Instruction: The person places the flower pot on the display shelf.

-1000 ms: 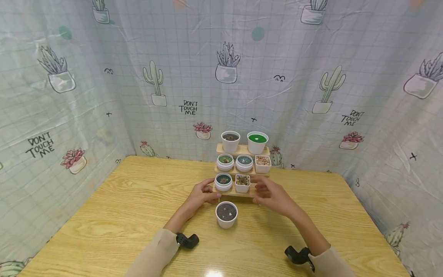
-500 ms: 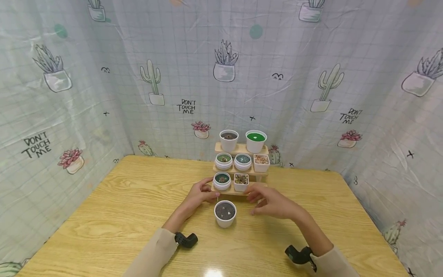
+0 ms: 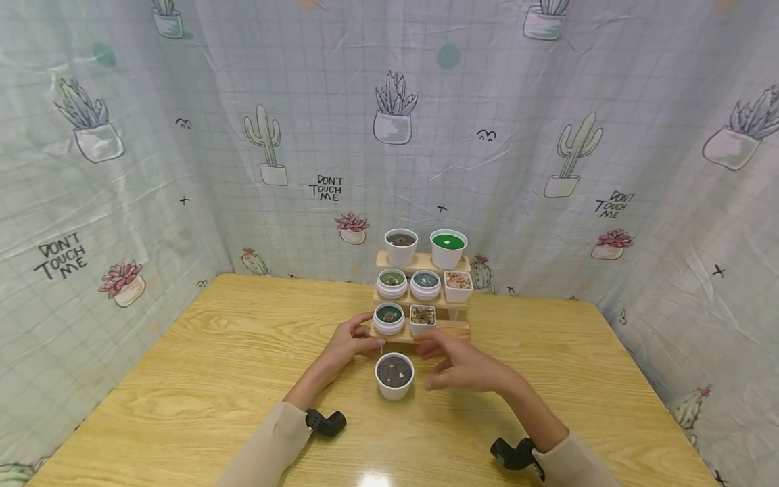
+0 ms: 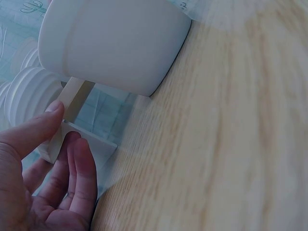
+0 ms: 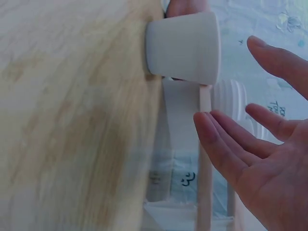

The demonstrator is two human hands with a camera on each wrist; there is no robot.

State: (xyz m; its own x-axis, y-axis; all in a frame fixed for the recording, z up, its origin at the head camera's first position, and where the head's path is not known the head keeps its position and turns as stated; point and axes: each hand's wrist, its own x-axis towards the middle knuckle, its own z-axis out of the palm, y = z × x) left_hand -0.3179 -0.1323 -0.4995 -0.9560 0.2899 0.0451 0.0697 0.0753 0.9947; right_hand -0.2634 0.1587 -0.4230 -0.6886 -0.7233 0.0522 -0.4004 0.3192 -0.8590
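A three-tier wooden stand [image 3: 447, 334] carries several small white pots. My left hand [image 3: 348, 346] grips the left end of its lowest shelf; the left wrist view shows the thumb on the board's edge and fingers curled by the white leg. In front of the stand, a round white pot of dark soil [image 3: 394, 376] stands upright on the table. My right hand [image 3: 464, 365] is just right of that pot, apart from it, with fingers spread and holding nothing. Behind its fingertips, a square white pot of mixed pebbles [image 3: 422, 316] is partly covered.
On the bottom shelf is a ribbed round pot [image 3: 389, 319]. The middle shelf bears two more round ones and a square pot of pale pebbles [image 3: 458, 287]. Up top stand a soil pot [image 3: 401, 247] and a green-filled pot [image 3: 448, 249]. A printed curtain [image 3: 304, 135] hangs behind the table.
My right hand has left the stand's right end and moved left and nearer, towards the soil pot on the table. The left hand keeps its grip on the shelf.
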